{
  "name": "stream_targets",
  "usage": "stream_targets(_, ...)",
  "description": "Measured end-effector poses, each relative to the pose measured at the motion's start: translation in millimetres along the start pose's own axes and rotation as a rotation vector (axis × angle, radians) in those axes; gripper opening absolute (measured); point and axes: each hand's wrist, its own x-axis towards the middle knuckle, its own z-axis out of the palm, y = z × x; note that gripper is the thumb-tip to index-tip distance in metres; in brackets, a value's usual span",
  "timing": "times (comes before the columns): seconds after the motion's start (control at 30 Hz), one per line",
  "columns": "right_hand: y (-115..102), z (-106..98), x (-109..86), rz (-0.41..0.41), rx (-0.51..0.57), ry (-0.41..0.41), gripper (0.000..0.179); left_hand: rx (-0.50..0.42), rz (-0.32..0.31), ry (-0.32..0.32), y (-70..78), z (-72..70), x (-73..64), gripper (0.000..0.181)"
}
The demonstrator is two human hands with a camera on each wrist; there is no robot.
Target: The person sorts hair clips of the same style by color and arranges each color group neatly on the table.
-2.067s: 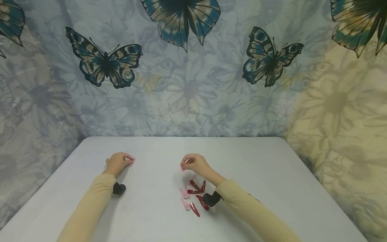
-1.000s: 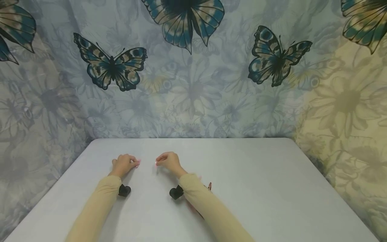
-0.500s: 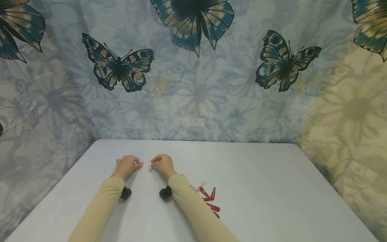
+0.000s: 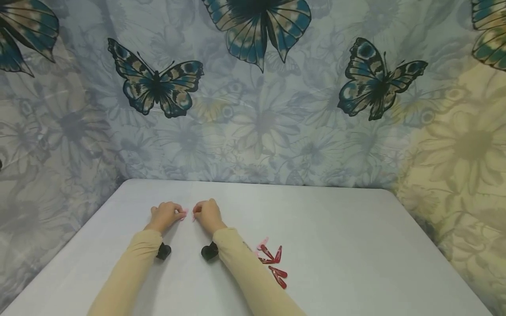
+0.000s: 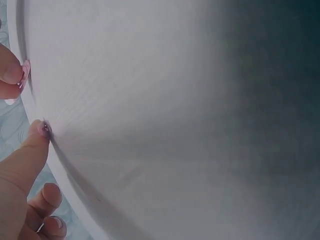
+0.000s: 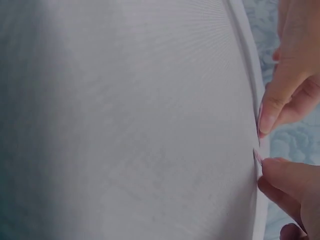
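Observation:
My left hand (image 4: 163, 217) pinches a pink snap hair clip (image 4: 184, 215) between thumb and fingers, low over the white table. Close by on the right, my right hand (image 4: 207, 215) pinches another pink hair clip (image 4: 193, 217). A small gap separates the two clips. In the left wrist view, the clip (image 5: 26, 72) in the right hand sits above the left hand's clip, which the thumb mostly covers. Several red hair clips (image 4: 280, 273) lie in a loose group to the right, with a pink clip (image 4: 262, 243) beside them. My right forearm hides part of that group.
The white table (image 4: 336, 245) spreads out under both arms, its far edge against a butterfly-patterned cloth backdrop (image 4: 265, 127). A black wrist device (image 4: 209, 252) hangs beside the right sleeve, and a similar one (image 4: 164, 251) beside the left.
My right hand has carried its pink clip from above the pile leftward to beside the left hand. The left hand keeps its clip nearly in place. The head view has shifted slightly.

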Motion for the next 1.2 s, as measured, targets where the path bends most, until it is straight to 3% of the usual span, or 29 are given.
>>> stream_targets(0.13,-2.9,-1.0,0.5,-0.011,-0.102,-0.023,0.005,0.008,0.006,-0.002,-1.8,1.4,1.1,0.019)
stream_targets(0.3,-1.5,0.5,-0.4,-0.058,-0.195,0.01,0.006,0.009,0.002,0.017,-4.4,4.4,2.1,0.02)
stream_targets(0.5,3.9,4.9,-0.7,-0.08,-0.139,0.019,0.006,-0.001,-0.015,0.012,-2.8,4.4,0.3,0.019)
stream_targets(0.53,12.4,15.3,3.2,-0.108,-0.122,0.045,0.007,0.005,-0.017,0.012,-2.9,4.0,0.1,0.019)
stream_targets(0.73,9.7,10.2,-0.4,-0.099,-0.054,0.032,0.008,0.022,-0.022,0.004,-3.4,3.1,-0.4,0.018)
stream_targets(0.77,1.2,-2.4,-6.2,-0.068,-0.047,-0.005,0.006,0.016,-0.028,-0.001,-3.0,3.5,-1.0,0.018)
stream_targets(0.97,4.7,-30.1,-15.9,-0.001,0.074,-0.1,0.014,-0.032,-0.07,-0.014,-4.2,8.7,-2.7,0.018)
stream_targets(1.07,6.5,-48.8,-17.9,0.014,0.132,-0.106,0.015,-0.011,-0.058,-0.005,-7.1,9.7,0.5,0.017)
stream_targets(1.2,10.9,-73.9,-19.8,-0.018,0.113,-0.065,0.017,0.015,-0.033,0.001,-7.8,8.8,4.6,0.015)
